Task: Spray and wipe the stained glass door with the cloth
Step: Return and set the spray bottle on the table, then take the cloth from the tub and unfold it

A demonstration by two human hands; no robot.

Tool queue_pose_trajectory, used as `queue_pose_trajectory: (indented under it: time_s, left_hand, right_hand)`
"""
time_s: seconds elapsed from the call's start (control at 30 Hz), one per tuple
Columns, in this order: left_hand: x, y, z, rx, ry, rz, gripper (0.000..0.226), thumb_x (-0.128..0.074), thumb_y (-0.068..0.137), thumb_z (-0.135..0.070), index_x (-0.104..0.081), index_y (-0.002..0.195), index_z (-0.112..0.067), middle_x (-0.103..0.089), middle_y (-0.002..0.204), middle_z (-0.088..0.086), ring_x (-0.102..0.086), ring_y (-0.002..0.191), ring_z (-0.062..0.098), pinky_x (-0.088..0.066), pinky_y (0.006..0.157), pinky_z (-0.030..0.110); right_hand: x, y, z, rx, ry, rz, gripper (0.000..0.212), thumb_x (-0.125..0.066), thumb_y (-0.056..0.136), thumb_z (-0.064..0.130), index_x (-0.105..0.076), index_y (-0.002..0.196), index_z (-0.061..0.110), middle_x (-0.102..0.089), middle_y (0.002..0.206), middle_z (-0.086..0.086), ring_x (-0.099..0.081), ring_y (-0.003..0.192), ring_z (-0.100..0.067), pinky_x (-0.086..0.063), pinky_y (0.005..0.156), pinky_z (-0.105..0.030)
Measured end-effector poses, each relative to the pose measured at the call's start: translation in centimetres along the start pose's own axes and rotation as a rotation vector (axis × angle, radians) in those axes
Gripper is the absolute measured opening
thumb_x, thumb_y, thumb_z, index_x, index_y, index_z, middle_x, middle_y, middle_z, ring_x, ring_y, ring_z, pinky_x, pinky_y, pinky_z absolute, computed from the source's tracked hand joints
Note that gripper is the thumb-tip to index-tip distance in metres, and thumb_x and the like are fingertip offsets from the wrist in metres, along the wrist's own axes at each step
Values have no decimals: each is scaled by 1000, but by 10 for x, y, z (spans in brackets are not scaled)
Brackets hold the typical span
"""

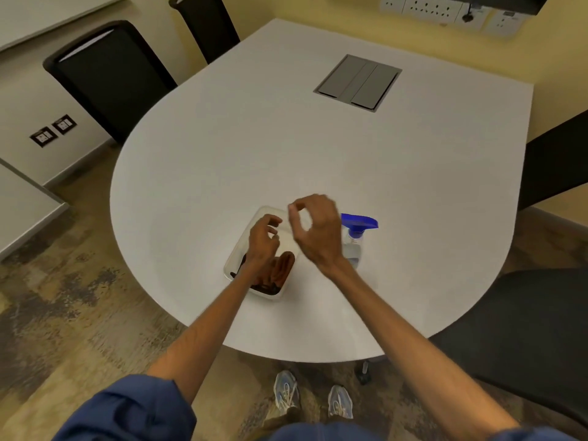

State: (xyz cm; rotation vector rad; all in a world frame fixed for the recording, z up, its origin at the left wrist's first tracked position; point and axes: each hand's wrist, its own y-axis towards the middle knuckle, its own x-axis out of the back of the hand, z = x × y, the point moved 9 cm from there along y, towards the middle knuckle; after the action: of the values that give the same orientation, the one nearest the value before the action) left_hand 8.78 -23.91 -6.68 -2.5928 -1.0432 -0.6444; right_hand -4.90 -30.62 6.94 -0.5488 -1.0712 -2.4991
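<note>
A clear plastic tray (234, 256) sits near the front edge of the white table (286, 148). A folded brown cloth (281, 268) lies in its near half. My left hand (264, 243) hovers over the tray, fingers curled and apart, holding nothing. My right hand (315, 230) is raised above the tray's far right side, thumb and fingers loosely rounded with nothing between them. Just right of that hand stands a clear spray bottle (354, 246) with a blue trigger head, partly hidden by my wrist. No glass door is in view.
Black chairs stand at the far left (108, 78), back (206, 23), right (560, 160) and near right (525, 329). A grey cable hatch (358, 82) is set into the table's far part. Wall sockets (445, 11) line the back wall. My shoes (315, 399) stand on patterned carpet.
</note>
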Motion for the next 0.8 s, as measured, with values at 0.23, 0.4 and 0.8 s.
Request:
queue_pose_trajectory:
  time_s: [0.23,0.4,0.8]
  left_hand:
    - [20,-1,46,-5,347,225,42,-54,94,0,-51,136,-7,-56,134,14,-55,119,26,-43,93,27]
    - [2,-6,70,-59,734,405,55,-57,96,-16,-38,146,-5,-43,150,15,-43,136,30,-38,109,40]
    - [-15,-8,104,-84,1047,498,41,-58,94,-17,-48,130,0,-46,138,17,-40,132,32,-41,101,38]
  right_hand:
    - [-103,-59,-53,-328,-139,446,25,-51,100,25,-65,109,7,-71,106,-11,-64,98,-26,-46,97,-38]
    - [-135,-88,-81,-288,-498,676,46,-45,97,44,-61,120,8,-70,115,-13,-57,119,-28,-8,124,-41]
    - [-148,-107,-101,-471,-493,740,36,-56,83,19,-55,117,8,-67,104,-12,-55,114,-31,-10,123,-45]
